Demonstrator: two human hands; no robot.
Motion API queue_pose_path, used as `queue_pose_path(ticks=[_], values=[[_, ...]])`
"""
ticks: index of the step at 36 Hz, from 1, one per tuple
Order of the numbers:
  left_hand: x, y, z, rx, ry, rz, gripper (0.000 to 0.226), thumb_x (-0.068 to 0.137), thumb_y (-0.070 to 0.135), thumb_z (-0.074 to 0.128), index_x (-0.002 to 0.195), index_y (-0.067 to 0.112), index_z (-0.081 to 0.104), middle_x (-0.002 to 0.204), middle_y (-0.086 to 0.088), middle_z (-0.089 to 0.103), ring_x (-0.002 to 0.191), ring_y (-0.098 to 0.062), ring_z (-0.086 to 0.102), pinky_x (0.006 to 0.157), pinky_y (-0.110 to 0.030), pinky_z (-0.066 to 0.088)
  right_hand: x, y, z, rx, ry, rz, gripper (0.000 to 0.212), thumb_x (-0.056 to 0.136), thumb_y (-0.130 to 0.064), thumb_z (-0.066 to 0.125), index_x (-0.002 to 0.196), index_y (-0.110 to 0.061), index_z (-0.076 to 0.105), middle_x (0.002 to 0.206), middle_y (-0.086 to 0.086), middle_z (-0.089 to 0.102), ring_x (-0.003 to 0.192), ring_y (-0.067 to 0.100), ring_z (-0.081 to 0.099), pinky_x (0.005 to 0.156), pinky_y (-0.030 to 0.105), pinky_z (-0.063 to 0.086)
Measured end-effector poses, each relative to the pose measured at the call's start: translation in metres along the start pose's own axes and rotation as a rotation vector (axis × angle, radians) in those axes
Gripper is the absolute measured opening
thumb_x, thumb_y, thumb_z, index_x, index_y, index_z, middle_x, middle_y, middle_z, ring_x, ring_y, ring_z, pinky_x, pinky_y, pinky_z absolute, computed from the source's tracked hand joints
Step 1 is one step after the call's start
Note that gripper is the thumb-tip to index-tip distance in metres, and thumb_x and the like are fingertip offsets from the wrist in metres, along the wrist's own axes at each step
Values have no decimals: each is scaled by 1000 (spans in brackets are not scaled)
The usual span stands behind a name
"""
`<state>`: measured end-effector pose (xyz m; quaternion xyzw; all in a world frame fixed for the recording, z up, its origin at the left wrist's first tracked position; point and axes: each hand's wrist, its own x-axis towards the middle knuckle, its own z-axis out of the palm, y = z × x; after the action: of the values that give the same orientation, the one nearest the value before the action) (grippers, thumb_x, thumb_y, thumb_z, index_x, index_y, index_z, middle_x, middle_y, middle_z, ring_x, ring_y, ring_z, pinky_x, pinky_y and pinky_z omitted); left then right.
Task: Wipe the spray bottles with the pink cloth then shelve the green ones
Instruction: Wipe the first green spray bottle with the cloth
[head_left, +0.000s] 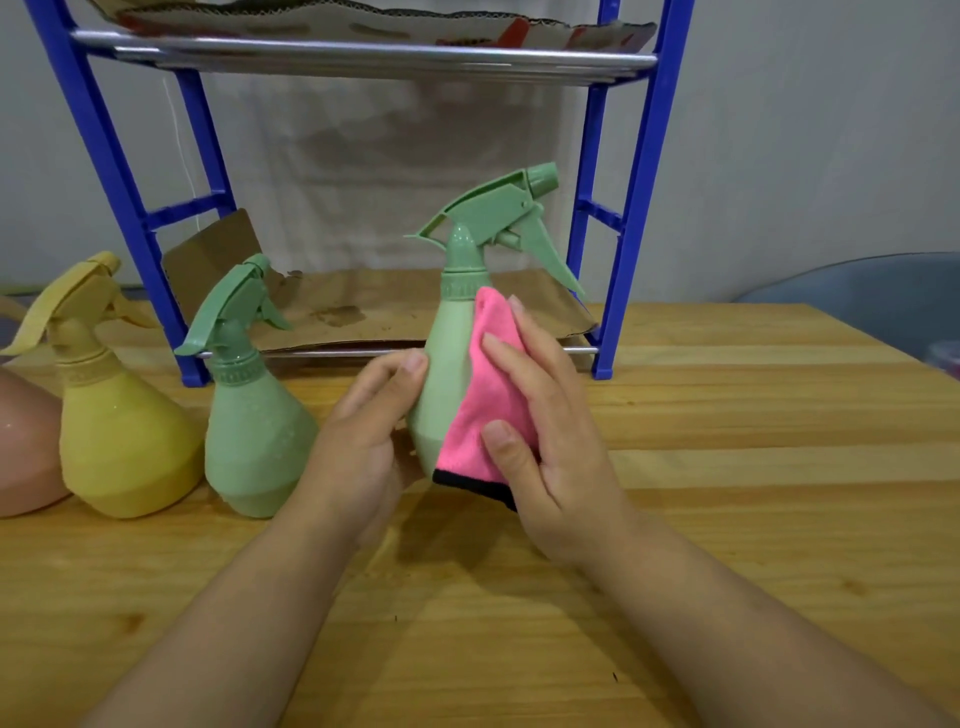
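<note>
A green spray bottle (451, 374) is held upright above the wooden surface (727, 467), in front of the blue shelf rack (631, 208). Its lower left side is gripped by the left hand (363, 431), with the thumb laid against the bottle's body and the palm cupped under its base. The pink cloth (493, 395), edged in black along its lower hem, is pressed flat against the bottle's right side by the right hand (550, 441), whose fingers are spread over the fabric and whose thumb is set on its lower part. The bottle's trigger head is turned to the right, with the nozzle pointed up and away towards the rack.

A second green spray bottle (254, 415) is seen standing on the surface just to the left of the left hand, its body dotted with droplets. Beside it, further left, a yellow spray bottle (122, 426) is stood, and at the left edge part of a pink rounded bottle (23, 447) is visible, cut off by the frame.

The lowest shelf of the rack is lined with brown cardboard (415, 306), stained in places, and another cardboard sheet is laid on the shelf above. A blue-grey rounded object (872, 296) is seen behind the surface at the right; what it is cannot be told.
</note>
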<state>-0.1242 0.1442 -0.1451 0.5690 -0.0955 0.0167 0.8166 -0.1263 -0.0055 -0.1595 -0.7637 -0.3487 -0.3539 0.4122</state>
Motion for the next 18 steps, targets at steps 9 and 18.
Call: queue_pose_path(ticks=[9,18], values=[[-7,0,4,142,-92,40,43,70,41,59,112,35,65,107,6,72,93,-15,69,75,-35,59,7,-1,5,672,157,450,45,100,-24,39,144,-28,39,150,-7,40,138,15,38,111,50,34],[-8,0,0,138,-151,30,46,71,38,70,117,35,64,113,2,70,99,-21,68,75,-37,58,3,0,-1,427,152,319,45,101,-19,35,146,-14,34,152,-9,35,142,10,30,115,45,28]])
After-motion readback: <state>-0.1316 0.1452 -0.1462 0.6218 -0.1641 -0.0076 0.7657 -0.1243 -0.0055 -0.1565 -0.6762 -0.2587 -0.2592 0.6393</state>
